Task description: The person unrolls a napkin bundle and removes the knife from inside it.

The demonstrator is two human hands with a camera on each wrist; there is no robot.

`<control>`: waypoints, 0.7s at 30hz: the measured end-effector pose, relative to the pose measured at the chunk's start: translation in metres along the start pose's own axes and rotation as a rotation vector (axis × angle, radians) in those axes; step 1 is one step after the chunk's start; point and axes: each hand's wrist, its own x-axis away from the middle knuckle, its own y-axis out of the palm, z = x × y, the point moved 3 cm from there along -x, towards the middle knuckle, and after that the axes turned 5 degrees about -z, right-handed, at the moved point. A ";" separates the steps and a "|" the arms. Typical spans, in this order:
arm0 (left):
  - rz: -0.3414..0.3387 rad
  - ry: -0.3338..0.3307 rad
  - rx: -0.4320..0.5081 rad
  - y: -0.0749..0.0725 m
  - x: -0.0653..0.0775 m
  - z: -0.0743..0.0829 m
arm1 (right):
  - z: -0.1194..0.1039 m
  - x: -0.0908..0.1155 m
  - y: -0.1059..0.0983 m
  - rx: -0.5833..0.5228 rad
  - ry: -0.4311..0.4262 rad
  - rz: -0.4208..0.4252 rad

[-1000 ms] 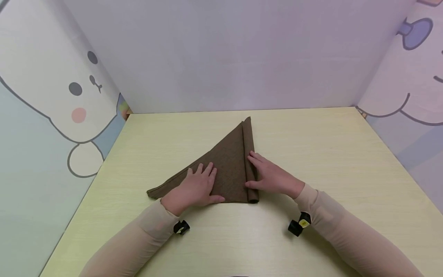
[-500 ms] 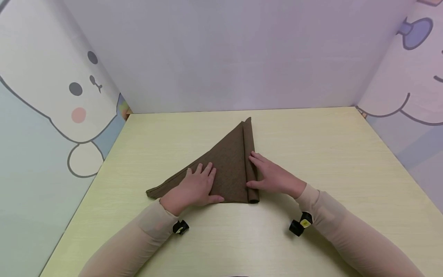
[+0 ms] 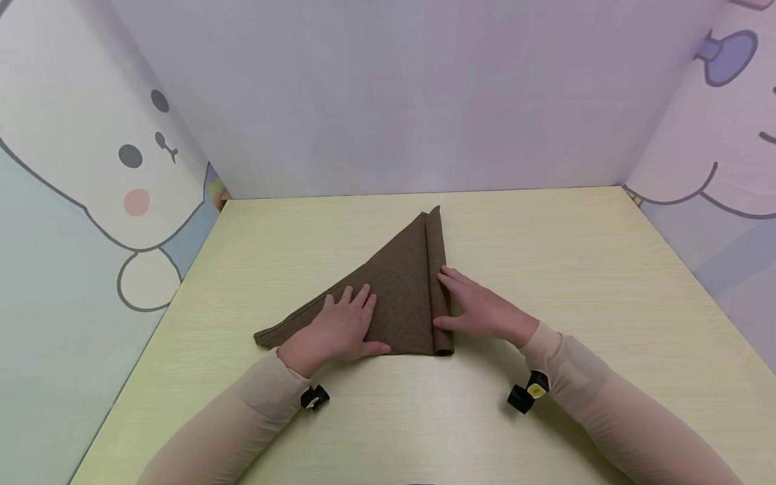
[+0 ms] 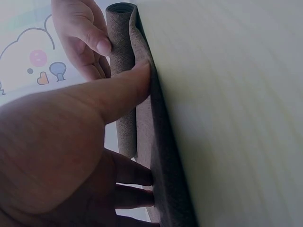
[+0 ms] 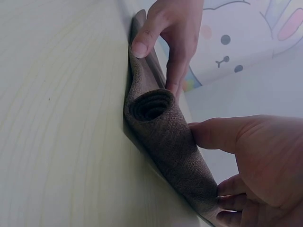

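A brown cloth (image 3: 400, 296) lies folded into a triangle on the table, its right edge wound into a narrow roll (image 3: 438, 249). My left hand (image 3: 339, 330) rests on the flat part with fingers spread; its thumb lies near the front edge. On the roll, the fingertips and thumb of my right hand (image 3: 485, 311) touch the surface, and the fingers are not wrapped around it. Several spiral layers show at the open end of the roll (image 5: 152, 105) in the right wrist view. From the left wrist, the left thumb (image 4: 125, 87) presses against the cloth edge.
The pale wooden table (image 3: 576, 269) extends around the cloth on every side. A plain wall (image 3: 388, 94) stands at its back edge, and panels with cartoon animals flank it left and right. A small black device (image 3: 315, 397) sits at each wrist.
Both hands keep their places on the cloth, with only a slight drift: the left hand a little left, the right hand a little right. The fold and roll look the same.
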 end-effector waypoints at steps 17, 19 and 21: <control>0.002 -0.006 0.006 0.002 0.000 -0.004 | 0.003 0.001 -0.001 -0.026 -0.002 -0.014; 0.001 -0.007 0.007 0.003 0.000 -0.004 | 0.003 0.001 -0.001 -0.026 -0.001 -0.016; 0.001 -0.006 0.006 0.003 0.000 -0.004 | 0.003 0.001 -0.002 -0.024 -0.001 -0.017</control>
